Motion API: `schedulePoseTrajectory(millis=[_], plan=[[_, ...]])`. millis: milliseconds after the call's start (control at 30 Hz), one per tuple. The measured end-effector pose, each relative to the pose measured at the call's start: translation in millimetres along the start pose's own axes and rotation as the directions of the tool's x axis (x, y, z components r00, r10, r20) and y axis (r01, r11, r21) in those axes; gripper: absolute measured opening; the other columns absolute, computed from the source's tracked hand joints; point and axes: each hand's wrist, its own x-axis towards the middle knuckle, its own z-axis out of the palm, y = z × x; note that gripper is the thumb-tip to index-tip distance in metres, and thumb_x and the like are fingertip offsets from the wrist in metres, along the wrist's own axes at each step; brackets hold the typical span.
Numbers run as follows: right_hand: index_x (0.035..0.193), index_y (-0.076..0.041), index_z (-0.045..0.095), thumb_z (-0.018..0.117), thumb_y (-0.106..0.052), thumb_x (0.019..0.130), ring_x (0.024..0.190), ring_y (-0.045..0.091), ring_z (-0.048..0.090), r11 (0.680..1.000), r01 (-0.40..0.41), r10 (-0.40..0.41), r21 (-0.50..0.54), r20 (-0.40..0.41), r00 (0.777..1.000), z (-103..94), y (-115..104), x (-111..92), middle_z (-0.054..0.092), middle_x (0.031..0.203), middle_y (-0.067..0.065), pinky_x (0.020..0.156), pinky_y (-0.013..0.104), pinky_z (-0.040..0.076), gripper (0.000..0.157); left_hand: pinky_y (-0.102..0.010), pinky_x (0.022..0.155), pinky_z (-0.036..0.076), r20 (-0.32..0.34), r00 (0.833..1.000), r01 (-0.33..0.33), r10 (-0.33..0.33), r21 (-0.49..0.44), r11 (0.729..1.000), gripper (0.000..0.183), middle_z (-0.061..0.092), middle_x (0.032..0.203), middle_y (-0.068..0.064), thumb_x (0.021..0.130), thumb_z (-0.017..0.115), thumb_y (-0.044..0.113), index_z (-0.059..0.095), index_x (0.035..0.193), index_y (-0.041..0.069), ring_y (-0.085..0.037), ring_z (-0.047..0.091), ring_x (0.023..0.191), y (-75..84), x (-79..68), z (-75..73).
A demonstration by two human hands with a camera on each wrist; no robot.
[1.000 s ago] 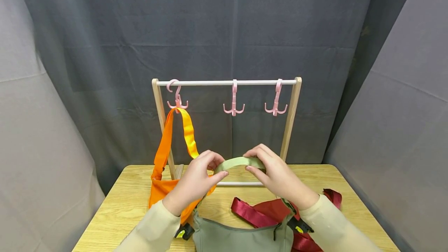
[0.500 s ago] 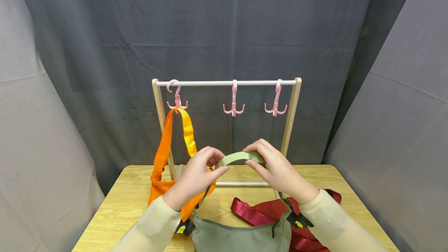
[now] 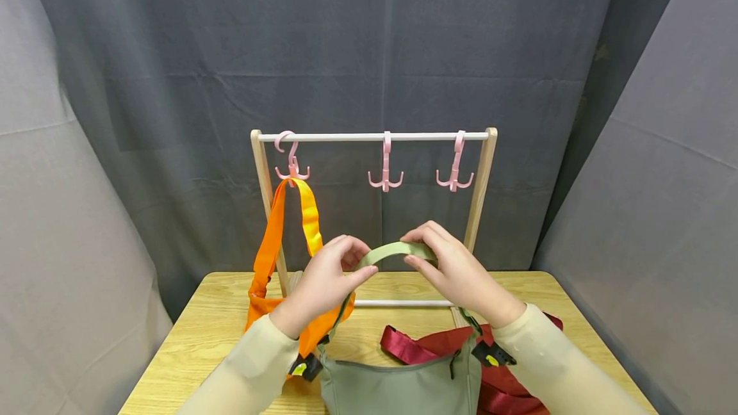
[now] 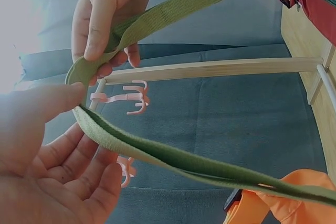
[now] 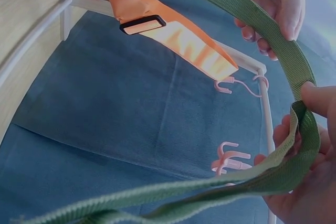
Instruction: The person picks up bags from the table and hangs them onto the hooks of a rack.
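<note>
Curtain: I have a dark grey curtain (image 3: 323, 50) filling the background behind everything.
Table: the wooden table (image 3: 190, 338) shows both rounded far corners; its near edge is out of my view.
Rack: the rack (image 3: 334, 137) stands along the table's far edge.
Orange bag: the orange bag (image 3: 316, 328) is toward the far left corner, its band looped up to the left hook (image 3: 292, 168).
Green bag: the green bag (image 3: 403, 389) is centred toward the near edge, below the hands; I cannot tell whether its base rests on the table.
Red bag: the red bag (image 3: 501, 380) lies right of centre, partly behind the green bag.
Strap: the green bag's strap (image 3: 398, 250) arches between the hands. I would keep that arch wide and level, raise both sides evenly so the bag stays straight, stop the doubled webbing from twisting, and steer the left side clear of the orange bag.
Hands: the left hand (image 3: 331, 274) and the right hand (image 3: 452, 268) each pinch the strap between thumb and fingers. Compared with half a second ago, both are a little higher, and the arch has risen with them.
Hooks: the middle hook (image 3: 385, 165) and right hook (image 3: 455, 165) carry nothing; I see no real change there.
</note>
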Motion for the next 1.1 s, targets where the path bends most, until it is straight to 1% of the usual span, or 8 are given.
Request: schedulePoseTrajectory(millis=[67, 133, 267, 367, 567, 833, 967, 1100], plan=[[0.12, -0.014, 0.064, 0.075, -0.018, 0.095, 0.082, 0.008, 0.053, 1.0, -0.002, 0.002, -0.003, 0.002, 1.0, -1.2, 0, 1, 0.059, 0.112, -0.004, 0.074, 0.024, 0.051, 0.029, -0.038, 0.084, 0.056, -0.002, 1.0, 0.002, -0.002, 0.002, 1.0, 0.019, 0.064, 0.099, -0.003, 0.09, 0.081, 0.018, 0.069, 0.104, 0.014, -0.018, 0.06, 0.087, 0.0, 1.6, 0.2], [0.12, -0.014, 0.064, 0.075, -0.018, 0.095, 0.082, 0.008, 0.053, 1.0, -0.003, 0.003, -0.003, 0.003, 1.0, -2.3, 1, 3, 0.059, 0.111, -0.004, 0.073, 0.025, 0.051, 0.028, -0.037, 0.083, 0.056, -0.002, 1.0, 0.009, -0.009, 0.004, 1.0, 0.02, 0.063, 0.099, -0.001, 0.09, 0.081, 0.019, 0.069, 0.105, 0.014, -0.017, 0.06, 0.087, 0.2, 3.0, 0.0], [0.12, -0.013, 0.064, 0.075, -0.017, 0.095, 0.083, 0.009, 0.052, 1.0, 0.004, -0.004, -0.006, -0.007, 1.0, -4.0, 2, 7, 0.06, 0.111, -0.003, 0.073, 0.027, 0.05, 0.028, -0.028, 0.079, 0.053, 0.001, 1.0, 0.029, -0.029, -0.015, 0.999, 0.02, 0.063, 0.098, 0.0, 0.09, 0.082, 0.02, 0.069, 0.105, 0.014, -0.015, 0.059, 0.085, 0.9, 6.4, -1.6], [0.121, -0.013, 0.065, 0.075, -0.017, 0.095, 0.084, 0.009, 0.052, 1.0, 0.007, -0.007, -0.009, -0.016, 1.0, -5.3, 2, 11, 0.06, 0.111, -0.003, 0.074, 0.029, 0.05, 0.027, -0.026, 0.077, 0.052, 0.001, 1.0, 0.027, -0.027, -0.041, 0.999, 0.02, 0.063, 0.097, -0.003, 0.09, 0.081, 0.018, 0.07, 0.105, 0.012, -0.016, 0.059, 0.083, 0.9, 9.4, -2.6], [0.121, -0.014, 0.065, 0.074, -0.016, 0.096, 0.084, 0.01, 0.052, 1.0, -0.005, 0.005, 0.002, 0.002, 1.0, -9.4, 2, 19, 0.06, 0.11, -0.003, 0.075, 0.029, 0.049, 0.026, -0.026, 0.074, 0.052, 0.0, 0.999, 0.048, -0.048, -0.052, 0.998, 0.021, 0.065, 0.099, -0.01, 0.091, 0.081, 0.019, 0.069, 0.106, 0.011, -0.017, 0.059, 0.081, 0.5, 13.8, -3.9], [0.121, -0.016, 0.066, 0.073, -0.017, 0.097, 0.083, 0.011, 0.052, 1.0, -0.028, 0.028, -0.005, 0.028, 0.999, -14.1, 2, 26, 0.06, 0.109, -0.004, 0.075, 0.03, 0.049, 0.026, -0.027, 0.071, 0.053, -0.01, 0.999, 0.035, -0.036, -0.059, 0.998, 0.022, 0.064, 0.097, -0.004, 0.091, 0.08, 0.019, 0.069, 0.108, 0.011, -0.018, 0.06, 0.08, 0.4, 19.9, -8.6], [0.121, -0.016, 0.066, 0.073, -0.018, 0.097, 0.083, 0.012, 0.052, 0.999, -0.033, 0.033, -0.019, 0.039, 0.999, -15.3, 2, 30, 0.06, 0.107, -0.004, 0.074, 0.032, 0.05, 0.025, -0.028, 0.073, 0.053, -0.012, 0.999, 0.042, -0.043, -0.053, 0.998, 0.022, 0.064, 0.098, -0.004, 0.092, 0.08, 0.02, 0.069, 0.109, 0.011, -0.017, 0.059, 0.082, 1.3, 23.0, -12.2], [0.12, -0.015, 0.067, 0.073, -0.017, 0.097, 0.082, 0.013, 0.052, 0.999, -0.026, 0.028, -0.032, 0.049, 0.998, -16.6, 1, 33, 0.06, 0.106, -0.002, 0.074, 0.029, 0.048, 0.024, -0.029, 0.075, 0.052, -0.002, 0.999, 0.053, -0.053, -0.047, 0.997, 0.023, 0.064, 0.099, -0.005, 0.092, 0.079, 0.02, 0.069, 0.11, 0.011, -0.018, 0.059, 0.083, 2.6, 25.8, -16.1]])
